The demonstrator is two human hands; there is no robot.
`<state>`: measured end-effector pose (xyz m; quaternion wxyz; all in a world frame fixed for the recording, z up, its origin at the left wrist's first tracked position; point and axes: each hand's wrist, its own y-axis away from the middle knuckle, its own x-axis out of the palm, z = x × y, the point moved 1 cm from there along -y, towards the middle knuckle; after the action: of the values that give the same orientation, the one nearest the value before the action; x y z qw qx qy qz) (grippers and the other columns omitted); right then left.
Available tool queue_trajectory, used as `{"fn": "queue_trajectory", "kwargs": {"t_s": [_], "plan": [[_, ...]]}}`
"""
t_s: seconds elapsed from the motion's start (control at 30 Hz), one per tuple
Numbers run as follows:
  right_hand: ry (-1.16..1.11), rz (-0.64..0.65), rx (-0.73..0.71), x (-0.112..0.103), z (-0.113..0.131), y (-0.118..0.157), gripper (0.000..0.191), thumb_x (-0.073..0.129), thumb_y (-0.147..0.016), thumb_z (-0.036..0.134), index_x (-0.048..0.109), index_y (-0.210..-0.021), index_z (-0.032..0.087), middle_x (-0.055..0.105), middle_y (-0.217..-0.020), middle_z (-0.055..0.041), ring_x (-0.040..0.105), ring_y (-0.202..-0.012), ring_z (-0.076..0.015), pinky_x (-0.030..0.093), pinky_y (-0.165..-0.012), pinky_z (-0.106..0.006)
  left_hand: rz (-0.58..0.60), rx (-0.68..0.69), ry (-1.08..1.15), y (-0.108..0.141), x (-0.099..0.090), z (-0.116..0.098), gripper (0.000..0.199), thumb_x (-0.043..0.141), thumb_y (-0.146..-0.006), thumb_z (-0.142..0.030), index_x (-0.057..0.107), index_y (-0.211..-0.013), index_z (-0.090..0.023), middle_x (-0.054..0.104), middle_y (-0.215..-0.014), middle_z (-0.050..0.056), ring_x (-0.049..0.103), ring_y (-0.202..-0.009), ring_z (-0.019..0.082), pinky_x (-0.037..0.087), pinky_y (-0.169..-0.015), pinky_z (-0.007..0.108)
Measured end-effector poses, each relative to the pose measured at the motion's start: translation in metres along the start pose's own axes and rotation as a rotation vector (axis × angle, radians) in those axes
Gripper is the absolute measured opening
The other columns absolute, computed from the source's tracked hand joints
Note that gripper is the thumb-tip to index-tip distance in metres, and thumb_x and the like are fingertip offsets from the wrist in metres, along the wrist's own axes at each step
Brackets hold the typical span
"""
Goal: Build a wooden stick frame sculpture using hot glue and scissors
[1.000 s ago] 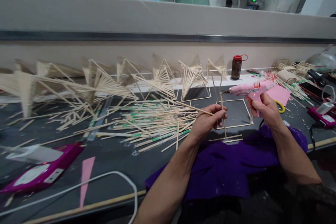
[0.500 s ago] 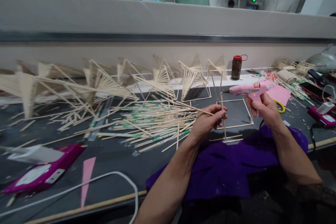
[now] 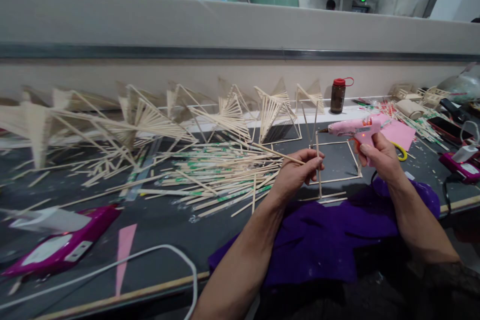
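My left hand (image 3: pixel 300 170) pinches thin wooden sticks: a long one (image 3: pixel 275 153) points back to the left, and an upright one (image 3: pixel 318 147) stands by the fingertips. My right hand (image 3: pixel 378 155) is wrapped round the handle of a pink glue gun (image 3: pixel 356 127). The gun's nozzle points left, at the top of the upright stick; whether they touch I cannot tell. Behind the left fingers, a square stick frame (image 3: pixel 337 179) lies on the dark table (image 3: pixel 165 227), with two more sticks rising near its left side.
Loose sticks (image 3: pixel 217 175) lie left of my left hand. Several stick models (image 3: pixel 275 110) stand along the wall. A bottle (image 3: pixel 338 96) is behind the glue gun, with yellow scissors (image 3: pixel 402 152) and pink paper (image 3: pixel 399 132) at right. Purple cloth (image 3: pixel 311 245) covers the front edge.
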<state>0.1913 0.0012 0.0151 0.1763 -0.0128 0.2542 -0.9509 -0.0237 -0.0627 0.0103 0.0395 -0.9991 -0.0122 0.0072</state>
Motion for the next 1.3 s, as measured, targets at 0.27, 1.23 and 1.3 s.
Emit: {"fn": "queue_trajectory", "kwargs": {"t_s": [0.27, 1.23, 1.3], "plan": [[0.023, 0.03, -0.003, -0.0018, -0.0022, 0.001, 0.018, 0.062, -0.085, 0.035, 0.054, -0.092, 0.021, 0.059, -0.067, 0.0055, 0.047, -0.044, -0.0069, 0.035, -0.043, -0.023, -0.007, -0.004, -0.008, -0.0001, 0.0001, 0.0007, 0.032, 0.069, -0.071, -0.042, 0.066, -0.09, -0.016, 0.065, -0.069, -0.001, 0.049, -0.045, 0.006, 0.034, -0.041, 0.019], [-0.034, -0.033, 0.039, -0.0052, 0.0043, -0.0015, 0.026, 0.066, -0.078, 0.039, 0.054, -0.093, 0.02, 0.063, -0.072, 0.0035, 0.048, -0.043, -0.0068, 0.032, -0.04, -0.021, 0.036, 0.023, 0.031, 0.0001, -0.0021, 0.0019, 0.041, 0.069, -0.074, -0.044, 0.072, -0.103, -0.015, 0.068, -0.074, 0.002, 0.051, -0.048, 0.007, 0.035, -0.042, 0.021], [-0.026, -0.033, 0.043, -0.0054, 0.0036, -0.0014, 0.027, 0.066, -0.078, 0.039, 0.054, -0.093, 0.02, 0.064, -0.073, 0.0033, 0.048, -0.043, -0.007, 0.032, -0.04, -0.022, 0.037, 0.022, 0.04, 0.0003, -0.0019, 0.0014, 0.04, 0.069, -0.074, -0.043, 0.072, -0.102, -0.014, 0.068, -0.074, 0.002, 0.051, -0.048, 0.007, 0.035, -0.042, 0.02]]}}
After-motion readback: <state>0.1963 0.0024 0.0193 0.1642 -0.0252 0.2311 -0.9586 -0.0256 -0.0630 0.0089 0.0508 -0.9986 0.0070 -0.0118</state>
